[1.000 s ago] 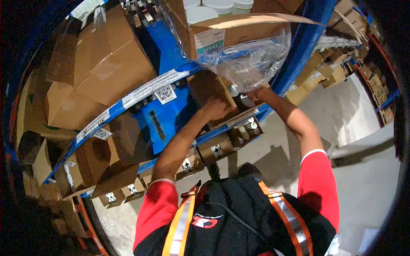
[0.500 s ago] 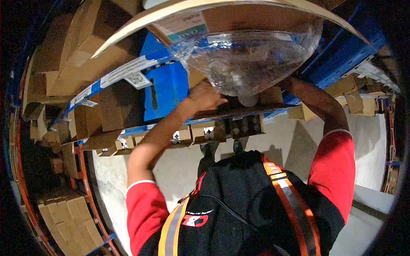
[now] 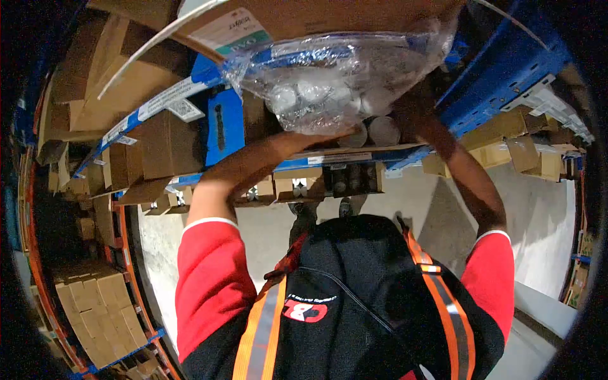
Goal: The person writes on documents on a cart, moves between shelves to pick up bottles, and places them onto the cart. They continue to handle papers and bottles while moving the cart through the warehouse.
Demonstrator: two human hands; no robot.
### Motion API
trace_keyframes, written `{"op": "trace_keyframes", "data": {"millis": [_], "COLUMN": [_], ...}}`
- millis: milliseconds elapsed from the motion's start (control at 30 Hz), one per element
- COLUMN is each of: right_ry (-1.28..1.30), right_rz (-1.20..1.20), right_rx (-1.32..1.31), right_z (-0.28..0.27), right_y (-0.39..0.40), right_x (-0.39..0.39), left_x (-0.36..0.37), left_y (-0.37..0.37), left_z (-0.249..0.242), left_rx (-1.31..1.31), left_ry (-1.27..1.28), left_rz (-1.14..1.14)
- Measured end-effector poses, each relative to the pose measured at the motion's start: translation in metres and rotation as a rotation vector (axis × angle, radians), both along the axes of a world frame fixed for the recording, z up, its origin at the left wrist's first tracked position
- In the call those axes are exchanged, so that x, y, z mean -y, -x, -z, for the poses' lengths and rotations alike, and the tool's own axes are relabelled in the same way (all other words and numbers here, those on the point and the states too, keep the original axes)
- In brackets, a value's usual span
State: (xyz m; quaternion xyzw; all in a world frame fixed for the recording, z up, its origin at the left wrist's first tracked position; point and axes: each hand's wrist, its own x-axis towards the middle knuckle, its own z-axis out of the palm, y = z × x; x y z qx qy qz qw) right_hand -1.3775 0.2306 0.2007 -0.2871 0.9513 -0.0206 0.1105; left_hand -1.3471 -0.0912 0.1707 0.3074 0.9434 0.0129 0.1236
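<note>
A clear plastic bag (image 3: 304,114) hangs at the front of a cardboard box (image 3: 329,19) on the shelf. Pale rounded items show through the film, and two cylinders with round grey ends (image 3: 384,131) stick out below it. My left hand (image 3: 332,137) reaches under the bag's lower edge beside these cylinders; the film and shadow hide its fingers. On the other side of the cylinders, my right hand (image 3: 423,120) is in deep shadow, close to the bag's right edge. What either hand grips cannot be made out.
A blue shelf beam (image 3: 405,155) runs below my hands, with labels on its edge. A blue upright (image 3: 506,69) rises at right. Open cartons (image 3: 354,179) with round-ended items stand underneath. Stacked boxes (image 3: 101,310) fill a rack at lower left.
My left hand has moved right, from the bag's left edge to under it. The bag and box sit higher and further left in view, and more of the cylinders shows.
</note>
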Motion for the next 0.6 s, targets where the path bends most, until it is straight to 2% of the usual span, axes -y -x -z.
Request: {"op": "trace_keyframes", "data": {"millis": [100, 233, 500, 600], "right_ry": [0.039, 0.064, 0.175, 0.298], "right_rz": [0.031, 0.092, 0.299, 0.454], "right_rx": [-0.013, -0.025, -0.104, -0.235], "right_z": [0.02, 0.028, 0.038, 0.046], "right_y": [-0.021, -0.03, -0.052, -0.07], "right_x": [0.014, 0.023, 0.047, 0.063], "left_x": [-0.037, -0.04, 0.014, 0.045], "left_y": [0.01, -0.002, -0.091, -0.15], "left_z": [-0.003, -0.013, -0.07, -0.114], "left_rx": [-0.003, -0.033, -0.229, -0.179], "left_ry": [0.013, 0.018, -0.113, -0.231], "left_rz": [0.062, 0.101, 0.155, 0.045]}}
